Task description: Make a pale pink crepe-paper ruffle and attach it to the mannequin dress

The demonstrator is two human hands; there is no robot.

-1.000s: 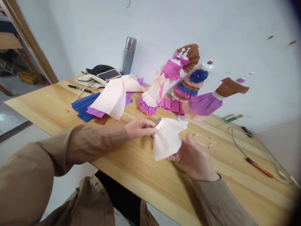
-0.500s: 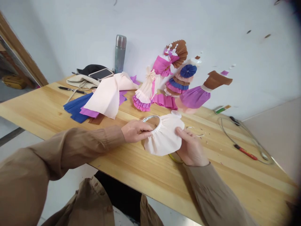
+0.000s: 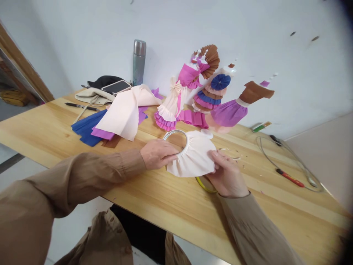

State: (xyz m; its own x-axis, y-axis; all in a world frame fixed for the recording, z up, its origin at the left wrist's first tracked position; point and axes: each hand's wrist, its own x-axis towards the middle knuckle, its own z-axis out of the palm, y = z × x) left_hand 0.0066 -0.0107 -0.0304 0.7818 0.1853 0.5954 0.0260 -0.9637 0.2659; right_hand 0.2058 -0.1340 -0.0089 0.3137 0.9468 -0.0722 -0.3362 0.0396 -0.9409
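Note:
My left hand (image 3: 160,152) grips the near left side of a tape roll (image 3: 168,134), its thumb over the rim. Cream crepe paper (image 3: 193,156) is gathered in small pleats along the roll's right side and fans outward. The paper's outer right edge is pinched between the thumb and fingers of my right hand (image 3: 227,173). Beneath that hand a yellow curved thing (image 3: 204,185) shows in part on the table; its kind is hidden. A small clear disc (image 3: 206,133) lies just behind the paper.
Several small paper-dressed forms, one with a purple skirt (image 3: 230,114), stand along the wall. Crepe sheets (image 3: 121,114), a pen (image 3: 82,106), a phone (image 3: 117,87) and a flask (image 3: 139,62) are to the left. A glue gun's cable (image 3: 260,147), a red-handled tool (image 3: 291,178) and scraps lie right on the wooden table (image 3: 165,198).
The crepe paper's outer edge has lifted and spread wider, pulled slightly right by my right hand. More of the yellow thing shows. My left hand keeps its grip on the roll.

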